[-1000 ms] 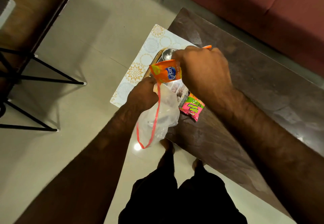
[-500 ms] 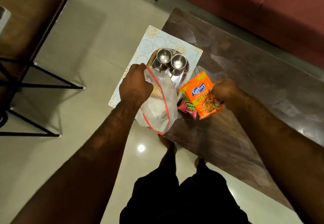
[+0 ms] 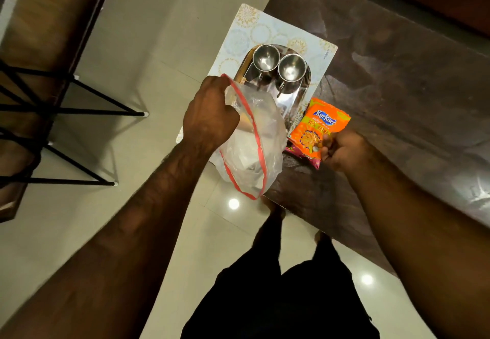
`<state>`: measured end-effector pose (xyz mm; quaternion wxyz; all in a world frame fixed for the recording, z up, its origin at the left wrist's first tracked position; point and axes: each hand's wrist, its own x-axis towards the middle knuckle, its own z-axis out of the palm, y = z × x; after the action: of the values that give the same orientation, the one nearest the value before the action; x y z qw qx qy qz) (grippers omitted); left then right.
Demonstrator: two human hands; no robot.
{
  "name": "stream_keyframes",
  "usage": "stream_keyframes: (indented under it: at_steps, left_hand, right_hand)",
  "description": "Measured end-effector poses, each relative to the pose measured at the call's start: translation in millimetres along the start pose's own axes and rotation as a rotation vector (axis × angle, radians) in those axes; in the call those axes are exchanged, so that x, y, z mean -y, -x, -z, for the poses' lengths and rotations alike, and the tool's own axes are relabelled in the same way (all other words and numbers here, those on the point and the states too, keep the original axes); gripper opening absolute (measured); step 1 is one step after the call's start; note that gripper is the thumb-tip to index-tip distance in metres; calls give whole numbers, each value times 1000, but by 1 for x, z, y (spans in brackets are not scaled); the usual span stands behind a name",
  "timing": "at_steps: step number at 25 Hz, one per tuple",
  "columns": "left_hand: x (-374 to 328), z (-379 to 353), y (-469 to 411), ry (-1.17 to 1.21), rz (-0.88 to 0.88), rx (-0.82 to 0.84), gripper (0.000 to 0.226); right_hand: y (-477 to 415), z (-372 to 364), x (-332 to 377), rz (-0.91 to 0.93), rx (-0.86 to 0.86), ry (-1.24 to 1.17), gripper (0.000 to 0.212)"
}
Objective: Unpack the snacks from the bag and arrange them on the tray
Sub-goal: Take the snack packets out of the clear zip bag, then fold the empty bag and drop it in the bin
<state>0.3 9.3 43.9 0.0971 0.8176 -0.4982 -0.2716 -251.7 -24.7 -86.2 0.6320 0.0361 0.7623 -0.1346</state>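
Hands: left hand point(image 3: 209, 115) grips the mouth of a clear zip bag point(image 3: 254, 150) by its red seal strip, and the bag hangs open off the near edge of the surface point(image 3: 397, 86). Right hand point(image 3: 342, 150) pinches the lower corner of an orange Kurkure packet point(image 3: 316, 126), thumb on top.

Progress, my read: early to mid.
- Two snacks are out of the bag. The Kurkure packet lies partly over a pink packet point(image 3: 315, 163), and both are on the surface at the tray's 4 o'clock.
- Neither is on the steel tray point(image 3: 290, 97) yet, so arranging hasn't started.
- The tray sits on a patterned placemat point(image 3: 246, 33). Two steel cups point(image 3: 266, 57) fill its 12 o'clock end; the near half looks free.
- Bag contents: something pale shows through the plastic. Can't tell if more snacks are inside.

Positions:
- The bag is at 3 o'clock of the left hand, touching it, and overlaps the tray's near-left part in view.
- The Kurkure packet is at 10 o'clock of the right hand, in its grip, just beside the bag at the bag's 2 o'clock.

Left to do: check or empty the bag, then move both packets onto the tray.
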Motion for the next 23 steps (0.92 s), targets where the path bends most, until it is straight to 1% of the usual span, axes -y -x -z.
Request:
stream_keyframes:
  at_steps: [2, 4, 6, 7, 8, 9, 10, 11, 12, 14, 16, 17, 18, 19, 20, 21, 22, 23]
  left_hand:
    - [1, -3, -2, 2, -1, 3, 59]
    - [2, -5, -2, -1, -13, 24, 61]
    - [2, -7, 0, 8, -38, 47, 62]
    - [1, -7, 1, 26, -38, 50, 62]
    - [-2, -7, 2, 49, -29, 50, 62]
    - [-5, -6, 2, 83, -8, 49, 62]
    - [-9, -5, 2, 129, 15, 44, 62]
    - [-12, -3, 1, 194, 36, 42, 61]
    - [-15, -1, 0, 273, 51, 45, 60]
    - [-20, 4, 0, 452, 78, 55, 59]
    - [-28, 12, 1, 640, 112, 56, 61]
    - [-33, 16, 3, 706, 132, 54, 62]
    - [-38, 17, 6, 765, 160, 57, 58]
    - [-43, 18, 8, 837, 200, 73, 50]
    - [-47, 19, 11, 939, 257, 140, 38]
    - [-50, 22, 14, 1075, 315, 262, 37]
    - [-52, 24, 18, 1194, 356, 376, 49]
    - [-50, 24, 22, 1272, 351, 464, 56]
  right_hand:
    - [-5, -7, 1, 30, 10, 32, 28]
    - [-5, -10, -2, 95, -6, 137, 27]
    - [0, -4, -4, 277, -99, 249, 28]
    - [5, 0, -2, 403, -170, 278, 24]
    - [12, 4, 1, 502, -192, 291, 19]
    - [24, 6, 5, 558, -132, 294, 16]
    - [36, 5, 8, 578, -13, 312, 13]
    - [50, 2, 10, 571, 125, 355, 8]
    - [65, -2, 10, 539, 258, 415, 8]
    - [89, -10, 8, 450, 458, 509, 40]
    - [107, -16, 6, 388, 567, 500, 73]
    - [115, -19, 5, 373, 615, 472, 81]
    - [124, -23, 4, 363, 654, 430, 83]
    - [132, -27, 4, 357, 689, 379, 78]
    - [138, -33, 4, 362, 729, 321, 71]
    - [144, -39, 3, 379, 779, 260, 64]
    - [149, -45, 1, 411, 807, 207, 58]
    - [154, -51, 0, 451, 782, 190, 55]
